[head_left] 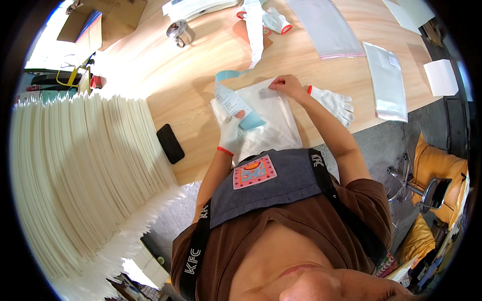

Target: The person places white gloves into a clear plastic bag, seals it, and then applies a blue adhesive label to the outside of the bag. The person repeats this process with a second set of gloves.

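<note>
Hands meet over a white plastic bag [273,125] lying flat on the wooden table [175,75], near its front edge. The gloved left hand [231,131] pinches a label strip with blue backing [236,103] at the bag's left side. The bare right hand [287,85] presses its fingertips onto a small label [267,93] on the bag's far end. A loose white glove [334,104] lies just right of it, a black phone [170,143] to the left.

- My left hand [231,131] wears a white glove with a red cuff, fingers curled, thumb pinched up.
- My right hand [286,85] is bare, fingertips pressed flat, palm down.
- Right reaches farther forward than left; both forearms are bare, angled inward from my torso.
</note>
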`<state>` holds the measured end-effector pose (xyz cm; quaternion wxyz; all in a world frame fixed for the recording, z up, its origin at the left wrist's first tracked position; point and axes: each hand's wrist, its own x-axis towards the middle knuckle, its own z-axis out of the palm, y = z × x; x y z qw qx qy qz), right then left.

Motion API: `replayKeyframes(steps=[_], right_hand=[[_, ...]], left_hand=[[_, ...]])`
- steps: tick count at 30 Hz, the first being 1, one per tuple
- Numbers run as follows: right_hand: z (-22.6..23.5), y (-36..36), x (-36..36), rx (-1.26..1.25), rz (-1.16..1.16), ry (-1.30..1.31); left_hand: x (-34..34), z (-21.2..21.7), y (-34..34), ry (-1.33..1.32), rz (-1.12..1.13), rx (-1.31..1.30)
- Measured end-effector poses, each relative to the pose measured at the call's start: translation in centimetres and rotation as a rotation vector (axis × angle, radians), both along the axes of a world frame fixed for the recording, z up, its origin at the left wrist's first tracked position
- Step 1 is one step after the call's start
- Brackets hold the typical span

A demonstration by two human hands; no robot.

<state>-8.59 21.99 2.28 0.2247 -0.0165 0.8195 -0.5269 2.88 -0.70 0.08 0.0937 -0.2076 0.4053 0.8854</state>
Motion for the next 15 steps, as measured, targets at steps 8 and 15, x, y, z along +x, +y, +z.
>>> replayKeyframes(steps=[8, 15], right_hand=[[0.1, 1.7, 1.7, -0.193, 0.015, 0.579], [-0.5, 1.5, 5.1, 0.37, 0.208, 0.782]], left_hand=[[0.6, 0.6, -0.5, -0.029, -0.027, 0.062], [1.7, 4.2, -0.7, -0.009, -0.058, -0.049]])
